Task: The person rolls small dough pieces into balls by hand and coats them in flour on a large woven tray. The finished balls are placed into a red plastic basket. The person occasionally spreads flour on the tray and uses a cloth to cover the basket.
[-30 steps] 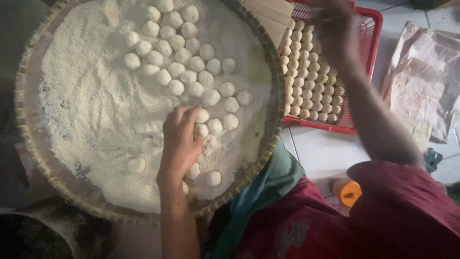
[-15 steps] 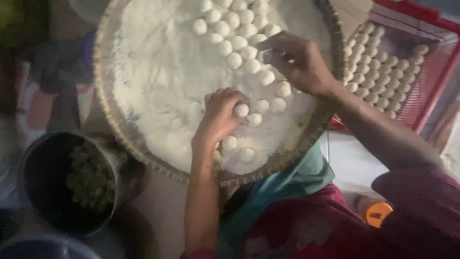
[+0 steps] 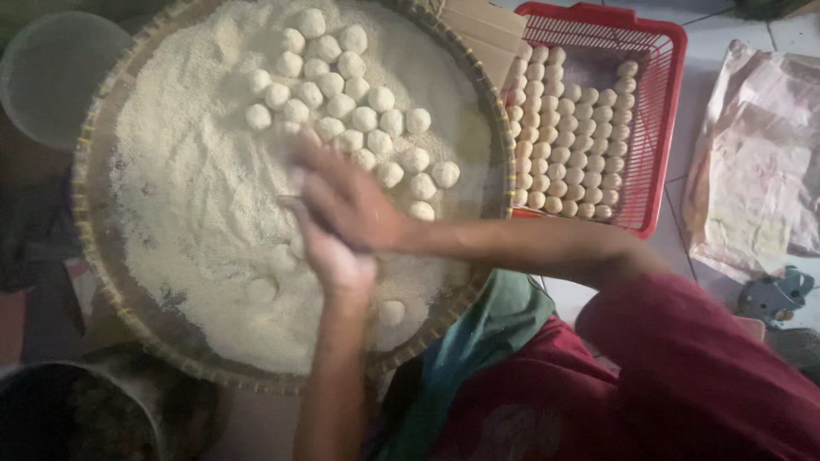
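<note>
A wide round woven tray point(image 3: 85, 213) holds a bed of white crumbs point(image 3: 188, 196) and a cluster of white dough balls point(image 3: 342, 107) at its far side. My right hand point(image 3: 346, 201) reaches in from the right, fingers spread flat, and lies across my left hand point(image 3: 337, 260), which comes up from below. Both hands meet just above the crumbs near the tray's middle. My left hand's fingers are covered, so anything inside them is hidden. Two single balls point(image 3: 391, 312) point(image 3: 260, 290) lie in the crumbs near my left wrist.
A red plastic basket point(image 3: 666, 128) at the right holds neat rows of coated balls point(image 3: 568, 137). Crumpled pale bags point(image 3: 752, 171) lie further right on the tiled floor. A dark pot point(image 3: 77, 418) stands at bottom left, a translucent bowl point(image 3: 51, 77) at top left.
My right hand left the red basket, crossed to the tray, and now lies over my left hand. My left hand stayed near the lower balls. The view shifted.
</note>
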Action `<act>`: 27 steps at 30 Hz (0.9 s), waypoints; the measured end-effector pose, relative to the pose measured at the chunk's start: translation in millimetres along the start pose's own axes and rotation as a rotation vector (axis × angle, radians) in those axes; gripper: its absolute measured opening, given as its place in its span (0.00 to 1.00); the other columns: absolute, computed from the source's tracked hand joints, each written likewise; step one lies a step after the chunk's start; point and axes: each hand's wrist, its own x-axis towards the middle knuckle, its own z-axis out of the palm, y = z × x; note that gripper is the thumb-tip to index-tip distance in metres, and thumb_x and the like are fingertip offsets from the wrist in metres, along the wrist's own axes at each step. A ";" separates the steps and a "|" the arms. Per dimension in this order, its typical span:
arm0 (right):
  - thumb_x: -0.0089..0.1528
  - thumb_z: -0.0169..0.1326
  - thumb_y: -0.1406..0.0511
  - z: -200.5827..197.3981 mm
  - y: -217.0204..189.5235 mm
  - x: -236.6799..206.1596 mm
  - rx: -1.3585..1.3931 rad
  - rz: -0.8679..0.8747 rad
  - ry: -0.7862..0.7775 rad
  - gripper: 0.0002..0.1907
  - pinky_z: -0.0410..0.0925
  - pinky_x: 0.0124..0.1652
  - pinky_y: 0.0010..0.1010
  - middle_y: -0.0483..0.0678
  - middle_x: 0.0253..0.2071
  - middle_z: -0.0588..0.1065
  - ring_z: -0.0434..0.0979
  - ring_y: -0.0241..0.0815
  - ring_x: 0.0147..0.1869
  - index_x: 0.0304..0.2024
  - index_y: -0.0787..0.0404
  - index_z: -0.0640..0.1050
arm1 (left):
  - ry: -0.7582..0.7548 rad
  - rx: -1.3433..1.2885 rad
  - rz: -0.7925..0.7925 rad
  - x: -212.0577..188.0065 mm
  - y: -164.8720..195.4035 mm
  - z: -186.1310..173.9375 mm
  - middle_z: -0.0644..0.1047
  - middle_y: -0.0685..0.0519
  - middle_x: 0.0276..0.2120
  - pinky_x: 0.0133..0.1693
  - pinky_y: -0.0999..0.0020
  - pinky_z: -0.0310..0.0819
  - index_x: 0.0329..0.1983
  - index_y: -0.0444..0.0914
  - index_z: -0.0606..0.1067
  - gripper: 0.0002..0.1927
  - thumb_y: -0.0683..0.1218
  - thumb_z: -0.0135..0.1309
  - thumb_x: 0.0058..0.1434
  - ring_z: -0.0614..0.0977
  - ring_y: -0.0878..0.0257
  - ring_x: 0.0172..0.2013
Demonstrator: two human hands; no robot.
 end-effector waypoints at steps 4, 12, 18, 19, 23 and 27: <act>0.76 0.44 0.63 -3.5 -15.3 -3.0 -0.046 -0.408 -0.021 0.19 0.76 0.63 0.45 0.57 0.63 0.73 0.79 0.51 0.64 0.67 0.63 0.68 | -0.079 0.688 0.087 -9.5 7.3 23.0 0.62 0.41 0.74 0.71 0.63 0.60 0.78 0.34 0.61 0.29 0.44 0.51 0.76 0.68 0.57 0.70; 0.73 0.46 0.61 -0.6 -30.2 -1.5 -0.340 -0.716 0.011 0.21 0.72 0.66 0.51 0.57 0.66 0.71 0.78 0.58 0.68 0.67 0.60 0.68 | 0.616 2.903 -0.377 31.5 -22.3 87.9 0.57 0.48 0.77 0.76 0.59 0.53 0.80 0.43 0.54 0.34 0.59 0.42 0.75 0.60 0.56 0.75; 0.76 0.41 0.59 10.6 8.1 14.7 -0.133 -0.272 -0.049 0.24 0.80 0.56 0.37 0.56 0.69 0.67 0.82 0.48 0.57 0.72 0.61 0.65 | 1.196 2.812 0.435 22.4 -28.5 33.0 0.53 0.49 0.79 0.74 0.52 0.54 0.80 0.47 0.48 0.40 0.71 0.29 0.71 0.54 0.51 0.77; 0.76 0.41 0.58 12.6 14.4 11.0 -0.153 -0.344 -0.062 0.24 0.79 0.57 0.38 0.54 0.68 0.68 0.81 0.47 0.60 0.72 0.60 0.66 | 1.185 2.826 0.391 22.1 -29.4 31.0 0.55 0.49 0.78 0.73 0.51 0.57 0.80 0.47 0.50 0.40 0.71 0.29 0.72 0.56 0.51 0.76; 0.79 0.39 0.57 15.6 22.8 -13.0 -0.228 -0.540 -0.095 0.22 0.74 0.64 0.42 0.51 0.69 0.69 0.78 0.48 0.67 0.73 0.57 0.66 | 1.122 2.715 0.229 32.6 -34.6 49.1 0.63 0.47 0.72 0.67 0.48 0.66 0.78 0.44 0.57 0.39 0.72 0.29 0.74 0.64 0.50 0.70; 0.81 0.38 0.57 19.3 10.3 -12.9 -0.287 -0.718 -0.102 0.20 0.66 0.70 0.50 0.54 0.76 0.65 0.76 0.51 0.71 0.74 0.53 0.65 | 0.912 2.220 0.004 54.4 -44.0 69.4 0.72 0.43 0.62 0.56 0.56 0.78 0.71 0.38 0.65 0.37 0.70 0.27 0.81 0.76 0.53 0.57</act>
